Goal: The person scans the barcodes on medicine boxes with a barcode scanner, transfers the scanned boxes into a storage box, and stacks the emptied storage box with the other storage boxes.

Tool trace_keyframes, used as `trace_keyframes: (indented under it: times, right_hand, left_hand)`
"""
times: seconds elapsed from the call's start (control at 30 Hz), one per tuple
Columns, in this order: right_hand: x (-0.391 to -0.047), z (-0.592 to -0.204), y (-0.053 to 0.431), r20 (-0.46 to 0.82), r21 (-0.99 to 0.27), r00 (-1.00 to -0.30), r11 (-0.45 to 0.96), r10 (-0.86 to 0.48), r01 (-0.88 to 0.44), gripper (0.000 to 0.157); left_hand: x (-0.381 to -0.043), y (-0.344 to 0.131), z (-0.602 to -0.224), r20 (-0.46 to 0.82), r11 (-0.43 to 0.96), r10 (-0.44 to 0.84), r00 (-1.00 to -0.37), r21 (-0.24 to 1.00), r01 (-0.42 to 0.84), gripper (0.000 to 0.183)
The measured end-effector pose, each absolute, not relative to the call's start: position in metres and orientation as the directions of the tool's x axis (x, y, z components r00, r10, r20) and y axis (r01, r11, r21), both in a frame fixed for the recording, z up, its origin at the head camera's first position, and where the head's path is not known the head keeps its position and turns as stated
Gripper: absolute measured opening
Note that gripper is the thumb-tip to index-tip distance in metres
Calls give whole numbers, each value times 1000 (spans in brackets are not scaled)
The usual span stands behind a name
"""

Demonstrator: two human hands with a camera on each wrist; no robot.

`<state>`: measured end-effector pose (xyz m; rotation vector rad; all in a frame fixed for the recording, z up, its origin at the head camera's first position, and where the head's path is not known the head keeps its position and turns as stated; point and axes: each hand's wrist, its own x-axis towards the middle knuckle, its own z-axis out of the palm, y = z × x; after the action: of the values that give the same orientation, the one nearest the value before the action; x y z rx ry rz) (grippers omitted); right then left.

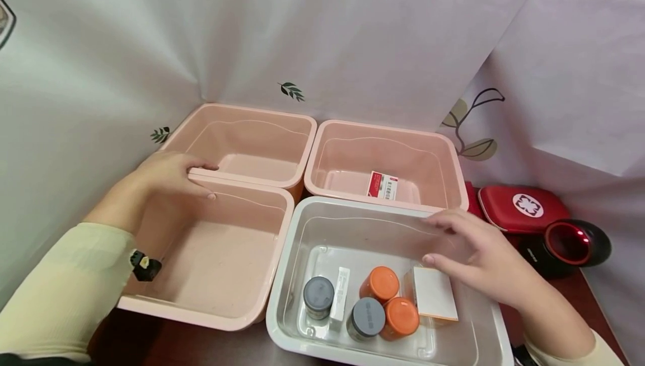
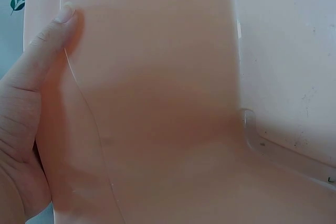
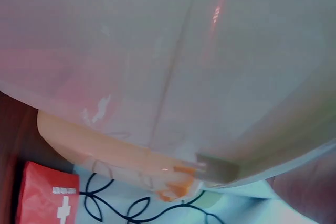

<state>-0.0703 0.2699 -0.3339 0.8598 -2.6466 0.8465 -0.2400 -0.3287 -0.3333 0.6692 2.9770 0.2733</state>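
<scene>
Dark tabletop [image 1: 171, 341], pale sheeting [image 1: 353, 47] (leaf-printed) — left grip [image 1: 168, 171] holds pink bin [image 1: 229, 262].

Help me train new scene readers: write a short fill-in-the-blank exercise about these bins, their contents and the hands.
1. Besides two orange-lidded jars, the gray bin holds two jars with ____ lids.
2. The near left bin, touched by the left hand, is coloured ____.
3. Of the two far bins, the one on the ____ holds a red-and-white pack.
4. The box nearest the right hand has a ____ top.

Missing words: gray; pink; right; white.
</scene>
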Motion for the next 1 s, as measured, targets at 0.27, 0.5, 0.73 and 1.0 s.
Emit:
trace_keyframes:
  times: [0.27,0.5,0.73,1.0]
  right_hand:
    - [-55,-340,261,120,-250,-815,777,-567,-577,58]
    - [-52,-348,249,42,-153,-833,820,-552,-552,57]
    - [-50,-353,243,-54,-27,-846,848,-530,-529,67]
    - [-50,-354,245,-88,-1,-799,802,-595,-597,76]
  left_hand:
    - [-241,-331,-334,-43,887,438,-898,184,423,82]
    - [-240,-331,-334,-34,885,440,-898,185,427,80]
    - [-239,-330,-333,-42,888,434,-900,188,420,81]
    - [-240,-332,-334,-47,889,433,-900,186,418,82]
